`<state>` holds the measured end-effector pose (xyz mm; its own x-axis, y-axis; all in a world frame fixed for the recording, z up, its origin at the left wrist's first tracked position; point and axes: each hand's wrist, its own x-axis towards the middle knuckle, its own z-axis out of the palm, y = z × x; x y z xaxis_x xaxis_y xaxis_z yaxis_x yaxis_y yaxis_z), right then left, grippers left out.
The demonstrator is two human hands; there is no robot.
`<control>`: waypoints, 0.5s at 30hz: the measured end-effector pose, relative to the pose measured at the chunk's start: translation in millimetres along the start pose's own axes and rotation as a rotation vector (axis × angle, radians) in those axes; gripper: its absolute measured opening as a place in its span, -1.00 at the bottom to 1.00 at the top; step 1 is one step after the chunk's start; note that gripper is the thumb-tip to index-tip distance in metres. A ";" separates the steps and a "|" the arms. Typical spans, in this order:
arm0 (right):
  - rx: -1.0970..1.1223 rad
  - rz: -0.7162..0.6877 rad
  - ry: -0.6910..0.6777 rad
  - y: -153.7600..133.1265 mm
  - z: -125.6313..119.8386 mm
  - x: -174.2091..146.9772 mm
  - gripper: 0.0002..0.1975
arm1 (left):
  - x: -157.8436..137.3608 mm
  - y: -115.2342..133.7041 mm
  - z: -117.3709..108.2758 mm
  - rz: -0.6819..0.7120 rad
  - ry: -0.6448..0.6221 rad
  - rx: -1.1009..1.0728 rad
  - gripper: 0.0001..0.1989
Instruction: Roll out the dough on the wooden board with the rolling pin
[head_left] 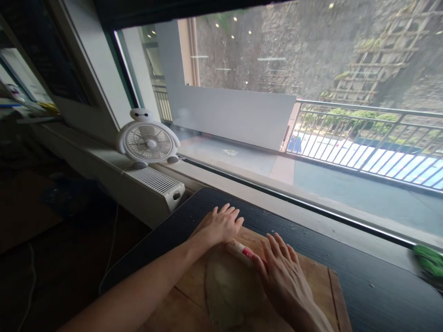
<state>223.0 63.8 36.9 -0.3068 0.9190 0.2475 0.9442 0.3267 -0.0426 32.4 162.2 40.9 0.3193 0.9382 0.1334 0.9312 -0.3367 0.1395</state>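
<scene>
- Rolling pin [235,248], six o'clock in view: red label [248,252], lettering unreadable; ends hidden under hands.
- Left hand [223,226] at its ten o'clock, right hand [282,269] at four: both flat, fingers outstretched.
- Dough sheet [230,288], seven o'clock of the pin, edges dim.
- Wooden board [316,276] beneath, cut off at six.

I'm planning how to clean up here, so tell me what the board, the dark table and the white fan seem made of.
Board: probably wood, matte; warm brown with faint grain.
Dark table: perhaps wood-grain laminate, low sheen; fine streaks run through its black top, though painted wood is possible.
White fan: likely smooth plastic; rounded, moulded-looking body.
</scene>
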 end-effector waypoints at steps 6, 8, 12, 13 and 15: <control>0.006 -0.036 0.052 -7.2 4.3 -13.4 -0.53 | 13.2 9.2 3.1 -0.012 0.023 -0.018 -0.60; -0.005 -0.086 0.177 -14.6 9.0 -24.6 -0.54 | -13.2 6.9 -1.4 0.046 0.065 -0.024 -0.60; -0.022 -0.223 0.433 -23.9 19.7 -40.6 -0.40 | -86.4 0.8 -11.5 0.119 0.132 0.020 -0.59; -0.021 -0.249 0.463 -24.6 20.9 -42.3 -0.38 | -102.1 0.1 -12.9 0.126 0.141 0.035 -0.58; -0.011 -0.273 0.472 -24.6 20.4 -42.5 -0.40 | -121.8 -0.5 -13.5 0.133 0.156 0.057 -0.54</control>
<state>210.4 21.2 7.7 -0.4562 0.6017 0.6556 0.8397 0.5350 0.0932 -9.3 47.0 37.8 0.4130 0.8607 0.2975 0.8927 -0.4473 0.0549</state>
